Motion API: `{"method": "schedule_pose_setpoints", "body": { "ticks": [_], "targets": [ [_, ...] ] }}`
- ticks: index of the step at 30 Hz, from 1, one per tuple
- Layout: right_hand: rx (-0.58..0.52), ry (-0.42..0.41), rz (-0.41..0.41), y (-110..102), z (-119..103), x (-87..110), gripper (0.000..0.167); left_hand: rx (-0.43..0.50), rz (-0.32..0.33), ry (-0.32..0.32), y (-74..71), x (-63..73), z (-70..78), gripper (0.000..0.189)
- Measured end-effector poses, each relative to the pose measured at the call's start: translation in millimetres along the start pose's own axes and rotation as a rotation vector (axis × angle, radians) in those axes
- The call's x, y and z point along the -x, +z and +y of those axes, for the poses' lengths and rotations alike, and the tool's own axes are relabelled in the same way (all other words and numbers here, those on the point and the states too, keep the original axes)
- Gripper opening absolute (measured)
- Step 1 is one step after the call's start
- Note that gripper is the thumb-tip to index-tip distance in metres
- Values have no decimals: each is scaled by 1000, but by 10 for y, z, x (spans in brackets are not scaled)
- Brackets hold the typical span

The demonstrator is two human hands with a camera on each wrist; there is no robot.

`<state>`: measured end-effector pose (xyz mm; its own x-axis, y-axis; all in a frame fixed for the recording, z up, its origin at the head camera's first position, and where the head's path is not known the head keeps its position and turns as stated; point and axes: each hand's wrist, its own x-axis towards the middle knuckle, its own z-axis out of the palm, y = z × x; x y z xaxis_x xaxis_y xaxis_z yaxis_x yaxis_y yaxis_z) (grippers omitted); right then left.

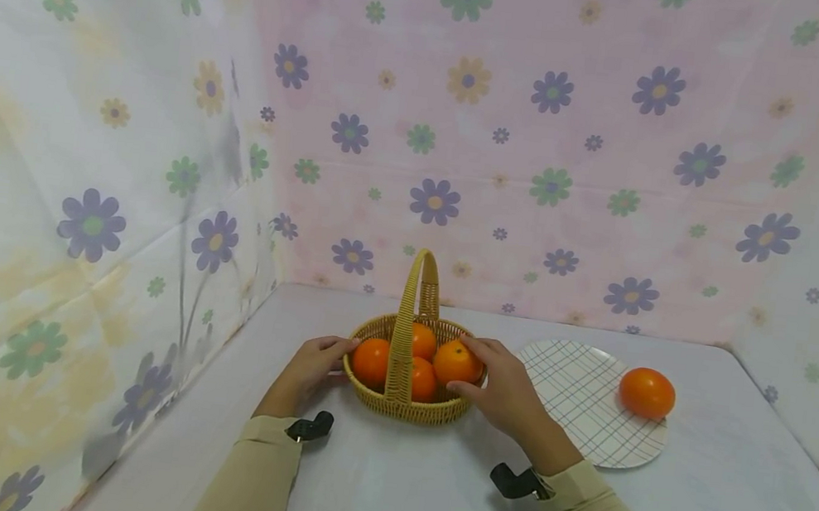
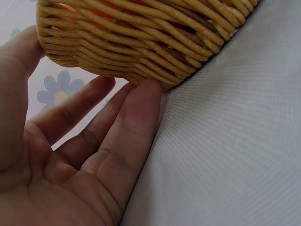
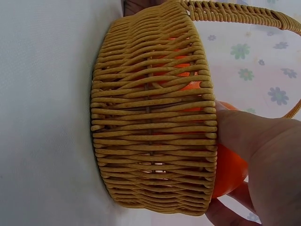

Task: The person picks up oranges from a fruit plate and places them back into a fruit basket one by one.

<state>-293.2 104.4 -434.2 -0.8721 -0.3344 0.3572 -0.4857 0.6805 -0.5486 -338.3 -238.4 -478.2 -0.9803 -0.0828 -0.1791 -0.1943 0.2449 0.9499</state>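
A woven wicker basket with a tall arched handle stands on the table, with several round orange fruits inside. At its left end, my left hand holds the basket, thumb at the rim; the left wrist view shows the fingertips against the lower wickerwork. My right hand is at the right end, its thumb and fingers around the rightmost orange fruit, which sits in the basket. In the right wrist view the thumb lies by the rim, and the wicker partly hides the fruit.
To the right lies a white plate with a grid pattern, bearing another orange fruit near its right edge. A white cloth covers the table. Flowered cloth walls stand behind and at both sides.
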Motion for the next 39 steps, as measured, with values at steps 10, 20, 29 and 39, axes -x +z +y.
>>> {"method": "schedule_pose_setpoints", "body": {
  "ticks": [10, 20, 29, 39],
  "targets": [
    [0, 32, -4, 32, 10, 0, 78, 48, -32, -4, -16, 14, 9, 53],
    [2, 20, -5, 49, 41, -11, 76, 35, -27, -16, -12, 36, 32, 51],
    [5, 24, -11, 52, 55, -13, 75, 26, -26, -19, -12, 47, 41, 52],
    [-17, 46, -27, 48, 39, -6, 74, 22, -41, -4, -16, 55, 43, 56]
  ]
}}
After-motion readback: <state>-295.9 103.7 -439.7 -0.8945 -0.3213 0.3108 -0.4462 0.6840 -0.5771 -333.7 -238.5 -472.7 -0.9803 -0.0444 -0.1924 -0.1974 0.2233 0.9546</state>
